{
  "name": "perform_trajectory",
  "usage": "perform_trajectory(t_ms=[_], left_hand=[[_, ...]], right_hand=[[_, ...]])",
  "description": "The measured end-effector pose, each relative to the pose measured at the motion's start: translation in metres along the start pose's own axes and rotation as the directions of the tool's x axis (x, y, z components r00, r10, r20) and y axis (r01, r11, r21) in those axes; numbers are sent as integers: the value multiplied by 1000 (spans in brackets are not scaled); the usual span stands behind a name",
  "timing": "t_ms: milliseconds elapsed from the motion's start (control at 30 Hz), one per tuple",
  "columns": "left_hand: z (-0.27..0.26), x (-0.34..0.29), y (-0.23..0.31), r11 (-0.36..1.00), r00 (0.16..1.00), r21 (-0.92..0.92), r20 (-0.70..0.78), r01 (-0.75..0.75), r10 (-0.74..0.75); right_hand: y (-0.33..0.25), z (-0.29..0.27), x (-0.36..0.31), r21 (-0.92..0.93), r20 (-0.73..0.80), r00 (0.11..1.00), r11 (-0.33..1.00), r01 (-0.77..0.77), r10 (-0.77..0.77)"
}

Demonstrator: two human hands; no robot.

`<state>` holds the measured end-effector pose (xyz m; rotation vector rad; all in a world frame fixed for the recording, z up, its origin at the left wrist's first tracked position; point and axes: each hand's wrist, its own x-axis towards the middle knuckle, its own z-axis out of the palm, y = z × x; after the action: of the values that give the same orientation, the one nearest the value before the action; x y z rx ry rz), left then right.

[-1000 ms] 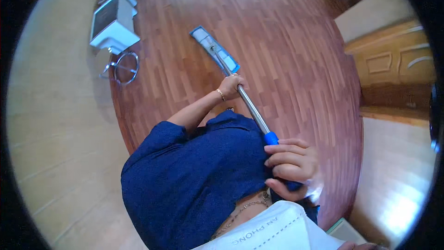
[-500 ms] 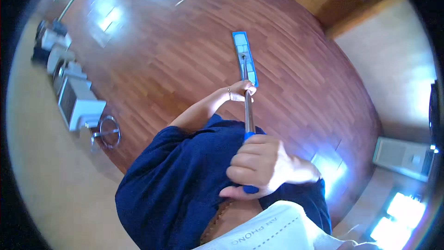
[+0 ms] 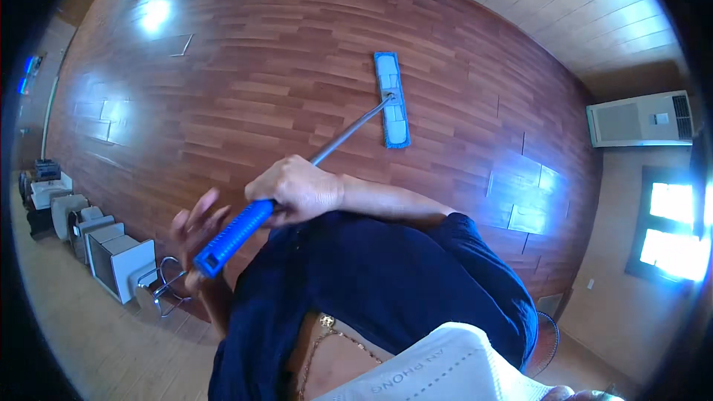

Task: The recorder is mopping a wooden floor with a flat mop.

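A flat mop with a wide blue-edged pad (image 3: 397, 131) lies on the wooden floor ahead of me, its pad pointing away lengthwise. Its metal pole (image 3: 349, 132) slants down to the left towards my body and ends in a blue ribbed handle (image 3: 236, 236). Just where the pole meets that handle, my right hand (image 3: 293, 187) is wrapped round it, the forearm reaching across from the right. Beside the handle's end, my left hand (image 3: 199, 223) is open with fingers apart, partly hidden behind the handle.
Along the left wall stand several boxy appliances (image 3: 122, 263) and a chrome-framed stool or stand (image 3: 160, 286). A tall white air conditioner (image 3: 639, 119) stands at the right, near a bright window (image 3: 672, 223). A round fan (image 3: 546, 341) sits close to my right side.
My left hand has let go of the pole and come back to the left. My right hand has moved left and forward, now holding lower on the mop, whose pole tilts leftward.
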<state>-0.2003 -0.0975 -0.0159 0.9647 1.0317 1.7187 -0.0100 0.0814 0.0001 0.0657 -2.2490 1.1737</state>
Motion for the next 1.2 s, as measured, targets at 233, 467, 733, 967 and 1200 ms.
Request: perform_trajectory(t_ms=[233, 467, 733, 967, 1200], left_hand=[[72, -6, 34, 649, 816, 749, -288, -134, 501], [58, 36, 10, 560, 853, 743, 27, -366, 522], [129, 108, -52, 964, 893, 109, 412, -244, 180], [207, 115, -102, 990, 597, 92, 802, -111, -7], [234, 97, -124, 992, 467, 85, 876, 96, -121]], right_hand=[[159, 41, -102, -86, 201, 834, 858, -507, 513], [201, 17, -124, -445, 44, 678, 622, -644, 734], [206, -71, -252, -387, -295, 740, 633, -670, 604], [142, -81, -397, -236, -646, 455, 407, -883, 612], [58, -30, -426, -123, -849, 183, 152, -981, 495]])
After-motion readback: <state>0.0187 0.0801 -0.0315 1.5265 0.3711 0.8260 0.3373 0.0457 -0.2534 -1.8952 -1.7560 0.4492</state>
